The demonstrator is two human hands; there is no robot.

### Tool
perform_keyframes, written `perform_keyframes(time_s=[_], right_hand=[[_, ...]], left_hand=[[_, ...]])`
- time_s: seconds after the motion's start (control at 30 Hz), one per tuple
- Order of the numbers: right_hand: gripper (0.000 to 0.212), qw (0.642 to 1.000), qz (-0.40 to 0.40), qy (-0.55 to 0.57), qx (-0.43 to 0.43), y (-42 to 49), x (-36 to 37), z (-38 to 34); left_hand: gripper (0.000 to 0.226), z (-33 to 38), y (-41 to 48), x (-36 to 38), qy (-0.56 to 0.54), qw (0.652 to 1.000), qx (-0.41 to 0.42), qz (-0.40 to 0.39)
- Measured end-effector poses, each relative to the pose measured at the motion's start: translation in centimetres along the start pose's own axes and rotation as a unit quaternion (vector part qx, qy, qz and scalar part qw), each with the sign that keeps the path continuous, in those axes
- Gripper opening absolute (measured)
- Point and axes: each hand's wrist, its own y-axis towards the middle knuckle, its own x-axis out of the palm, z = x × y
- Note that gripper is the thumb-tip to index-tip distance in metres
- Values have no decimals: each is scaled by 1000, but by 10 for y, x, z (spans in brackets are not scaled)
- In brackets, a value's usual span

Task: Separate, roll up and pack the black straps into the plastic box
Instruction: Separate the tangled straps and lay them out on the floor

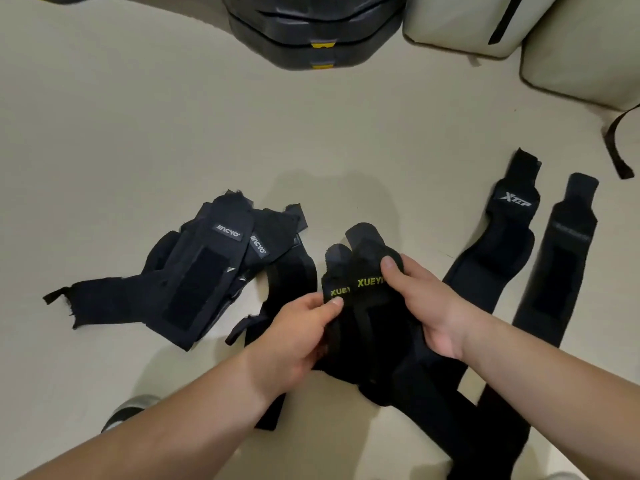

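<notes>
The left hand (301, 327) and right hand (426, 306) each pinch one lettered strap (367, 268). Left of these, a pile (207, 271) lies on the floor. To the right are two flat straps (498, 244).

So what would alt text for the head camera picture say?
A left hand and a right hand each grip one of two black straps with yellow-green lettering above a pale floor. A pile of black straps lies to the left, two flat straps to the right.

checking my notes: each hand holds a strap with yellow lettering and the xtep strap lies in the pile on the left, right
No: the head view shows the XTEP strap lying on the right, apart from the pile on the left. The left hand and right hand each hold a strap with yellow lettering.
</notes>
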Motion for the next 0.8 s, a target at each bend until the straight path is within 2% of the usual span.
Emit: perform_keyframes(time_s=[0.13,0.3,0.47,0.8], right_hand=[[32,1000,7,7,-1,-16,-9,-5],[29,1000,4,3,-24,-33,-6,-9],[24,999,13,3,-40,-40,-6,-10],[16,995,66,47,-60,-46,3,-14]], left_hand=[[18,15,-15,20,95,991,94,-4],[26,20,-30,34,113,981,156,-35],[50,19,-38,32,148,968,179,-92],[38,17,-42,37,155,968,178,-82]])
